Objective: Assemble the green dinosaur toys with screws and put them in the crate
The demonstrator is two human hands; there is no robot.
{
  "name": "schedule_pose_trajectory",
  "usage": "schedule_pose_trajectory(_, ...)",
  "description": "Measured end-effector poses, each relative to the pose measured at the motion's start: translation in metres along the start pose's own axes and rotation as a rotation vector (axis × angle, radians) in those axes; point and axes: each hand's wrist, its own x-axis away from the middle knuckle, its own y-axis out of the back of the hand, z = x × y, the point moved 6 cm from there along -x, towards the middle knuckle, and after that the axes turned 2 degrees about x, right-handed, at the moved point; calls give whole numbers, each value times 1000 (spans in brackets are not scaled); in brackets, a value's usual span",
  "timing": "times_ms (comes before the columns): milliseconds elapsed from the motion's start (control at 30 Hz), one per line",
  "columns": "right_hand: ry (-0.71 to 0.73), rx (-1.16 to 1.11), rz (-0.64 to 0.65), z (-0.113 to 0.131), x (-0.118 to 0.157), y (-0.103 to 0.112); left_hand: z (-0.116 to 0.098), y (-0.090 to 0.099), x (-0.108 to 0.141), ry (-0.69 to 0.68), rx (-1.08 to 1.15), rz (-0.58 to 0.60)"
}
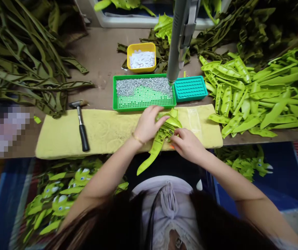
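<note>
A lime-green plastic toy piece lies over the front edge of a yellow folded cloth, its long tapered end hanging toward my body. My left hand rests on its upper left part, thumb and fingers closed around it. At its right side, my right hand has thumb and fingers pinched together near small dark and metallic parts; what the fingertips hold is too small to make out. Behind the cloth stands a green tray of small silvery pieces.
A hammer lies left on the cloth. A yellow bowl of white pieces and a teal box stand behind. A grey tool hangs above. Green parts pile right, dark olive strips left. Bins sit below the table.
</note>
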Motion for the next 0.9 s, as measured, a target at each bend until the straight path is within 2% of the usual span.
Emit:
schedule_pose_trajectory(67, 18, -26, -19, 3, -1, -4, -2, 8, 47, -17, -187, -168)
schedule_pose_trajectory(100, 29, -36, -32, 5, -2, -4, -1, 9, 70, -11, -264, -182)
schedule_pose_trajectory(200, 82, 5, -31, 13, -6, -7, 4, 1, 121, -3, -361, -27)
schedule_pose_trajectory(300, 120, 94, -18, 22, -10, -13, 6, -6, 128, -41, -360, 124)
schedule_pose_trajectory(367, 91, 124, -51, 23, -14, -15, 5, -4, 116, -90, -362, 170)
schedule_pose_trajectory(433, 46, 119, -104, 21, -18, -17, 9, 12, 97, -157, -380, 146)
schedule_pose_trajectory(500, 2, 91, -149, 18, -22, -18, 26, 48, 76, -180, -419, 2)
schedule_pose_trajectory(567, -49, 66, -169, 15, -25, -19, 60, 106, 55, -73, -462, -241)
schedule_pose_trajectory(633, -103, 47, -174, 12, -26, -20, 110, 178, 37, 184, -505, -503)
schedule_pose_trajectory(700, -147, 14, -171, 10, -26, -21, 160, 249, 29, 477, -487, -814)
schedule_pose_trajectory(767, -199, -44, -181, 6, -25, -22, 200, 303, 27, 739, -409, -1063)
schedule_pose_trajectory(833, -253, -152, -207, 4, -24, -21, 227, 332, 20, 935, -270, -1099)
schedule_pose_trajectory(900, -338, -306, -252, 0, -21, -18, 237, 344, 6, 947, -168, -1002)
